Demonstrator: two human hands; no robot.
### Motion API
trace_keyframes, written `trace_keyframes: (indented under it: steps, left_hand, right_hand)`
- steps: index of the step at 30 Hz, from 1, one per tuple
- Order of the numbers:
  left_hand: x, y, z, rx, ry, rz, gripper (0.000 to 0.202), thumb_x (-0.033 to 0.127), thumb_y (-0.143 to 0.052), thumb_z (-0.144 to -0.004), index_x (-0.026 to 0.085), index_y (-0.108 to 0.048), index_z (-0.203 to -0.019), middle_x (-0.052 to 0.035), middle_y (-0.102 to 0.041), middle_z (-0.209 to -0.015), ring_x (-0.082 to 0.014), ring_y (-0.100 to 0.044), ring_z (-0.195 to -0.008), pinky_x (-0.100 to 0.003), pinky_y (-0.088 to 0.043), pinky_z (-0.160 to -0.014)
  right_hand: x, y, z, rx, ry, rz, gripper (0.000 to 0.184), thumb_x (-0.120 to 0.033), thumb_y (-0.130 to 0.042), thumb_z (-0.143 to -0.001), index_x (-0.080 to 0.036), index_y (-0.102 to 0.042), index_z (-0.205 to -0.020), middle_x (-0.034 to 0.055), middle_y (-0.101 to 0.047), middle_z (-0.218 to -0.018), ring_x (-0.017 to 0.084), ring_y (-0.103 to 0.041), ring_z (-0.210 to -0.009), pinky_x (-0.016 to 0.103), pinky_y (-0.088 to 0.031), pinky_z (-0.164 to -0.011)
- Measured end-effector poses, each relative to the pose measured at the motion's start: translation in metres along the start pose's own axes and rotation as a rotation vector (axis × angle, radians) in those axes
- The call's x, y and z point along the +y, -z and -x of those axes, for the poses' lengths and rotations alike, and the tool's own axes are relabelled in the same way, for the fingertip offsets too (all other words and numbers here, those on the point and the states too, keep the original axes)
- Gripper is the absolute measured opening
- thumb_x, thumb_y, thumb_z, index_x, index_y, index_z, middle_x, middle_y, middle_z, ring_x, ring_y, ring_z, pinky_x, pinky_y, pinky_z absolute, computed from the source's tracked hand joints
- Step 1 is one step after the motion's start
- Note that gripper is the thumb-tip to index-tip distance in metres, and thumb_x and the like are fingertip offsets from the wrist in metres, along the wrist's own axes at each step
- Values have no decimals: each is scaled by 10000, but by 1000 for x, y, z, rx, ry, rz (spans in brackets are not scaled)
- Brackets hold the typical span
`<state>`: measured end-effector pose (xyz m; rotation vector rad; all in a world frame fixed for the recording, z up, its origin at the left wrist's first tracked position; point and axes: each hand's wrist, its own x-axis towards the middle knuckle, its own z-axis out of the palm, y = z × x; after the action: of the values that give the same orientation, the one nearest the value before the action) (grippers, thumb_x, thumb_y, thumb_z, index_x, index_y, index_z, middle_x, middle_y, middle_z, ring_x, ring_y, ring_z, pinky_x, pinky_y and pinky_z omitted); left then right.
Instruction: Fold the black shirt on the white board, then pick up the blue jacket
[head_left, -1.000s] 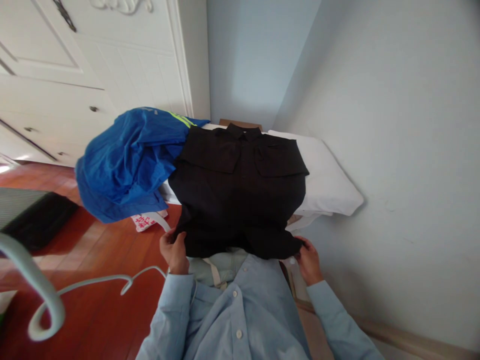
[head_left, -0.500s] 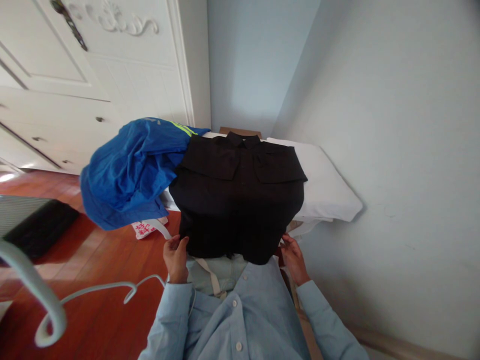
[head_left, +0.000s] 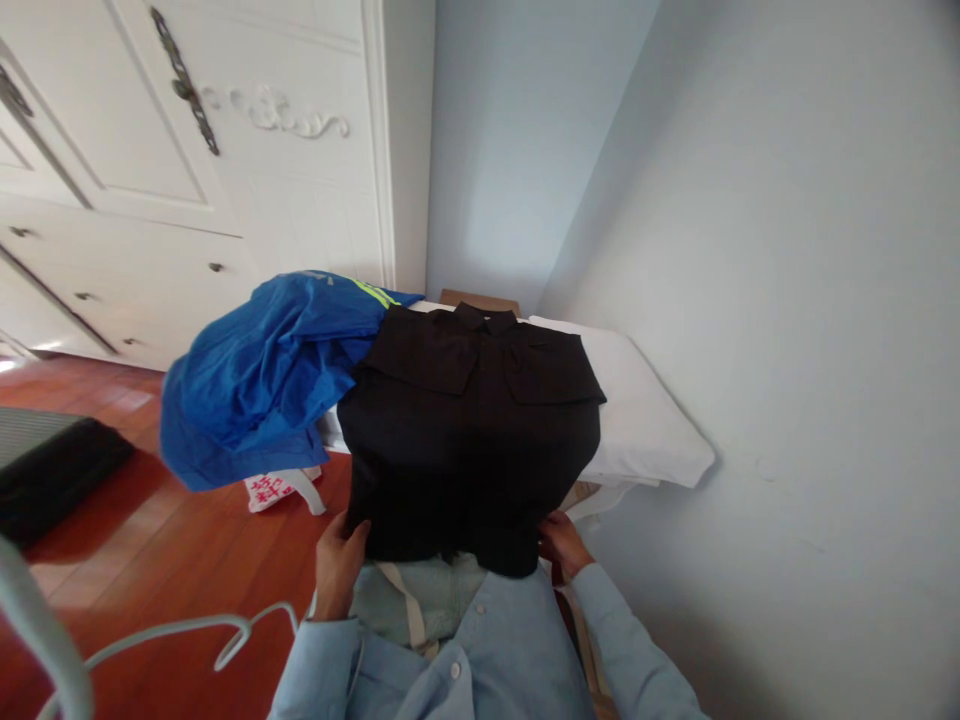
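Note:
A black collared shirt (head_left: 472,440) lies spread over a white-covered ironing board (head_left: 649,420), its collar at the far side and its sleeves folded in across the chest. The lower part hangs over the near edge towards me. My left hand (head_left: 339,562) pinches the shirt's lower left edge between thumb and fingers. At the lower right edge, my right hand (head_left: 564,543) is closed on the cloth, its fingertips partly hidden behind it. Left of the shirt, a crumpled blue jacket (head_left: 262,370) with yellow-green stripes drapes over the board's end.
A white cabinet (head_left: 300,200) stands behind on the left, and a pale wall (head_left: 787,300) borders the right. A light coiled cord or hose (head_left: 172,628) crosses the lower left above the wooden floor (head_left: 187,540). A black object (head_left: 67,470) lies on the floor.
My view has tilted up somewhat, so everything sits lower. Both hands still hold the shirt's lower edge, and the right hand has shifted slightly inward.

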<state>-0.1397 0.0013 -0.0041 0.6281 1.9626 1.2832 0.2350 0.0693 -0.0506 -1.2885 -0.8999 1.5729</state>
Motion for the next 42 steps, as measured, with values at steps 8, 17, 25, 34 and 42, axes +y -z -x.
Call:
trace_keyframes:
  steps: [8,17,25,34,42]
  left_hand:
    - [12,26,-5,8,-46,-145,423,490,-530,-649,163,-713,-845,-66,-720,-773,-298,-676,-803,-348,-515,-671]
    - [48,37,12,-44,-13,43,594,495,-654,-643,155,-618,-1128,-60,-706,-785,-254,-689,-672,-307,-543,-493]
    - [111,54,62,7,-207,444,517,501,-818,-561,215,-755,-988,-38,-741,-823,-200,-674,-660,-237,-511,-482]
    - [163,49,86,86,-184,867,290,274,-754,-606,267,-769,-896,16,-724,-809,-134,-634,-627,-217,-542,-530]
    - [213,4,63,61,-595,887,398,210,-779,-592,252,-772,-988,14,-739,-806,-114,-645,-652,-195,-528,-592]
  right_hand:
    - [-30,38,72,436,159,121,414,-532,-862,-558,-175,-682,-667,4,-684,-670,209,-634,-683,285,-512,-634]
    - [-33,31,114,282,85,-65,472,-523,-858,-604,-188,-718,-907,44,-731,-869,241,-691,-835,333,-565,-739]
    - [-103,15,120,256,90,192,808,-541,-858,-599,-226,-595,-1295,-53,-549,-432,186,-504,-339,280,-406,-358]
    - [-204,16,125,324,456,-56,392,-504,-904,-560,-223,-779,-804,68,-737,-780,176,-655,-618,235,-542,-516]
    - [-265,-16,91,-47,679,-83,391,-378,-918,-581,-282,-794,-939,54,-760,-860,184,-698,-743,263,-588,-662]
